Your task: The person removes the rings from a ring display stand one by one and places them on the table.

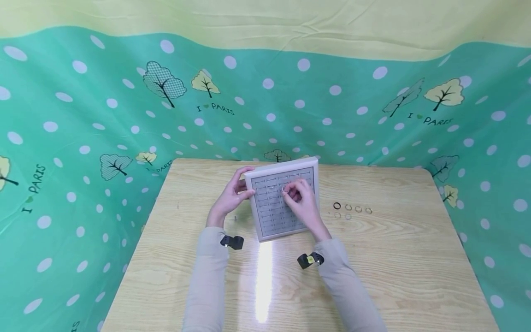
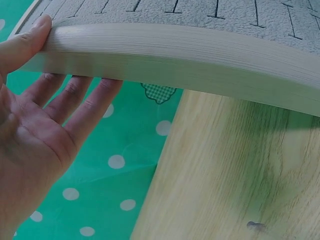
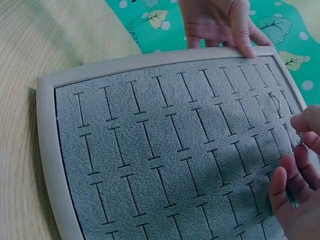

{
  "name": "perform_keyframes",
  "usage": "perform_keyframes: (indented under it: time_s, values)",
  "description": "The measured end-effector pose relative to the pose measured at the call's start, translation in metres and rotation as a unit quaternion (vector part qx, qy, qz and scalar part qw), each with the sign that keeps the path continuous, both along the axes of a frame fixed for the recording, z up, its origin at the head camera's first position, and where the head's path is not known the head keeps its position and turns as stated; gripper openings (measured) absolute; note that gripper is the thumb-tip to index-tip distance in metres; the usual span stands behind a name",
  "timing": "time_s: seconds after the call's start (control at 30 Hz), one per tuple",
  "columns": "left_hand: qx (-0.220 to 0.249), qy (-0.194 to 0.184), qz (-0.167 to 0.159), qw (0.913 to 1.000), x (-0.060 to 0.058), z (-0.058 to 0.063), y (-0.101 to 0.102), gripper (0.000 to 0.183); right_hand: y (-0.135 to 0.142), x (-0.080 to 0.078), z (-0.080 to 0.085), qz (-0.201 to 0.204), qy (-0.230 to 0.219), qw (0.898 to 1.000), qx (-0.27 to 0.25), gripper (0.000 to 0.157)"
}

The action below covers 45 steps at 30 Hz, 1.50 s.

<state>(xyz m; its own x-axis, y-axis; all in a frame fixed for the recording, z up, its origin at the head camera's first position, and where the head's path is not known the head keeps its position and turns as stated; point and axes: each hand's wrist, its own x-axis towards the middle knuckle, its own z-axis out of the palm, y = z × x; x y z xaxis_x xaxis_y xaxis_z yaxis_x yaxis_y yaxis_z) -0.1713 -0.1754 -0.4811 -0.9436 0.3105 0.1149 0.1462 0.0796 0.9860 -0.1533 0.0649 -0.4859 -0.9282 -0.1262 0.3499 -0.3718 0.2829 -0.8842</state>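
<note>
A ring display tray with a pale frame and a grey slotted pad leans up, tilted, above the wooden table. My left hand grips its left edge, thumb on the front frame and fingers behind, as the left wrist view shows. Over the upper part of the pad, my right hand pinches a small silvery ring between thumb and fingertip, close to the slots. Another silvery ring sits in a slot near that hand. The other slots seen in the right wrist view hold nothing.
Right of the tray, several loose rings lie on the table, among them a dark ring and a gold-coloured ring. A small dark object lies left of the tray. Green patterned cloth hangs behind the table.
</note>
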Motion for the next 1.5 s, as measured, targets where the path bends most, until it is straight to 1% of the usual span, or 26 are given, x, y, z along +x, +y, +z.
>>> perform_keyframes:
  time_s: [0.13,0.23,0.37,0.4,0.63,0.93,1.13,1.27,1.4,1.47,1.5]
  values:
    - [0.001,0.001,-0.003,1.0,-0.001,-0.001,0.0,0.063,0.002,0.004,0.0,0.0,0.004,1.0,-0.023,0.012]
    - [0.004,0.008,-0.006,0.9999,-0.001,-0.002,0.0,0.063,0.003,0.015,0.015,-0.002,-0.004,1.0,-0.03,0.011]
    - [0.004,0.009,-0.007,0.9999,-0.002,-0.003,0.0,0.062,0.008,0.028,0.035,-0.006,-0.026,0.999,-0.025,0.009]
    - [0.004,0.009,-0.006,0.9999,-0.002,-0.004,-0.001,0.062,0.01,0.029,0.035,-0.008,-0.026,0.999,-0.022,0.009]
    - [0.003,0.001,-0.004,1.0,-0.001,-0.003,0.0,0.063,0.026,0.032,0.025,-0.024,-0.02,0.999,-0.017,0.008]
    - [0.003,-0.003,-0.002,1.0,0.0,-0.003,0.0,0.063,0.052,0.035,0.01,-0.052,-0.024,0.998,-0.006,0.009]
    - [0.015,0.004,-0.004,0.9999,0.0,-0.003,0.001,0.063,0.069,0.037,0.001,-0.065,-0.043,0.997,-0.004,0.009]
    - [0.015,0.007,-0.004,0.9999,-0.001,-0.004,0.001,0.063,0.08,0.04,-0.004,-0.07,-0.051,0.996,0.004,0.009]
    - [0.014,-0.002,-0.004,0.9999,-0.001,-0.003,0.0,0.063,0.09,0.042,-0.011,-0.079,-0.047,0.996,0.018,0.01]
    - [0.015,-0.009,-0.006,0.9998,0.0,-0.002,0.0,0.063,0.096,0.043,-0.016,-0.083,-0.044,0.995,0.023,0.01]
    - [0.016,-0.011,-0.007,0.9998,0.0,-0.001,0.0,0.064,0.099,0.042,-0.021,-0.085,-0.046,0.995,0.024,0.01]
